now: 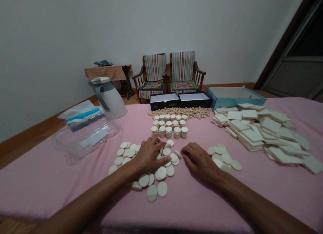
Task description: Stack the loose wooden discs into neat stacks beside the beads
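While the left hand (150, 156) splays, unclenched, over loose discs (162, 189) near stacked discs (169, 129), sorting-through seems underway; right hand (202, 163) curls alongside, grip unclear. Lifting one would need a pinch.

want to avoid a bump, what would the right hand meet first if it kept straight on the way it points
Probably the slanted disc at the edge of the loose pile, just past the fingertips of the right hand; its height above the cloth is unclear.
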`<action>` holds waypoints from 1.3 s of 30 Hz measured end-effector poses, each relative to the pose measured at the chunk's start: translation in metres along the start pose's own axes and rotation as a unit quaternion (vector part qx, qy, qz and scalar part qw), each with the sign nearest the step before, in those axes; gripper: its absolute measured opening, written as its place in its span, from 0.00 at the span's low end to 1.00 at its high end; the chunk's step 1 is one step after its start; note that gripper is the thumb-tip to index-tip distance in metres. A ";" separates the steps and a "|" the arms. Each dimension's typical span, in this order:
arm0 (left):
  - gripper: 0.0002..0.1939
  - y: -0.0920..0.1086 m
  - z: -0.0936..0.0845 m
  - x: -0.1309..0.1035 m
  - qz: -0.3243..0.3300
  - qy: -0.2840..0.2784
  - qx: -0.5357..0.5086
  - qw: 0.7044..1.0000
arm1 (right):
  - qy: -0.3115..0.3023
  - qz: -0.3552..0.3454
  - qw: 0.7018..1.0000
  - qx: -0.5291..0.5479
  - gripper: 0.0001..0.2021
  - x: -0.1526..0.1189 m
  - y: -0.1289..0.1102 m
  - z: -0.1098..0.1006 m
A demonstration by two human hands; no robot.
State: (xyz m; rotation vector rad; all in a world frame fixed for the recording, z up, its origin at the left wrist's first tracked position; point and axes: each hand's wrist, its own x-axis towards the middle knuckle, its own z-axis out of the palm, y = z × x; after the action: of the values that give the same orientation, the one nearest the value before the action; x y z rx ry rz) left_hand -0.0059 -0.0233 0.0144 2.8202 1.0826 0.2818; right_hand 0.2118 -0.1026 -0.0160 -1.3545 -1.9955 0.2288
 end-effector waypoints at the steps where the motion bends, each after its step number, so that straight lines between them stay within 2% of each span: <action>1: 0.27 0.000 0.000 -0.001 0.004 -0.001 -0.007 1.000 | 0.000 -0.001 1.000 0.001 0.07 0.000 0.000 0.000; 9: 0.30 0.004 0.000 -0.001 -0.008 0.001 -0.034 0.999 | 0.006 -0.005 1.000 0.005 0.07 0.000 0.000 0.001; 16: 0.30 0.021 0.004 0.005 0.047 -0.018 -0.053 0.997 | 0.009 0.000 1.000 0.010 0.07 -0.001 -0.001 0.001; 20: 0.30 0.022 0.003 0.007 0.068 -0.033 -0.077 0.994 | 0.009 0.003 1.000 0.007 0.07 -0.001 -0.003 -0.001; 25: 0.30 0.015 -0.006 0.005 0.096 -0.021 -0.097 0.990 | 0.035 -0.012 0.999 -0.010 0.08 -0.001 0.001 -0.026; 29: 0.32 0.012 -0.019 -0.012 0.122 -0.048 -0.089 0.987 | 0.066 0.010 0.995 -0.077 0.09 -0.013 0.018 -0.056; 30: 0.34 0.012 -0.022 -0.019 0.131 -0.052 -0.088 0.986 | 0.058 0.021 0.993 -0.102 0.12 -0.020 0.022 -0.062; 32: 0.39 0.012 -0.026 -0.033 0.159 -0.067 -0.086 0.981 | 0.025 0.037 0.986 -0.158 0.24 -0.034 0.029 -0.069; 35: 0.45 0.013 -0.027 -0.051 0.198 -0.118 -0.054 0.972 | -0.048 0.039 0.975 -0.215 0.37 -0.054 0.032 -0.067; 37: 0.43 0.014 -0.024 -0.057 0.198 -0.130 -0.027 0.971 | -0.089 0.028 0.969 -0.228 0.38 -0.061 0.029 -0.061; 39: 0.39 0.013 -0.020 -0.056 0.185 -0.119 0.003 0.975 | -0.099 0.019 0.968 -0.231 0.36 -0.061 0.025 -0.054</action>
State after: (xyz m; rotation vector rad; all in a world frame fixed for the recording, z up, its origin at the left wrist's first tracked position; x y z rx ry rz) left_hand -0.0424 -0.0706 0.0284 2.9474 0.5075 -0.0329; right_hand 0.2772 -0.1573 -0.0157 -1.7137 -2.2841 -0.0982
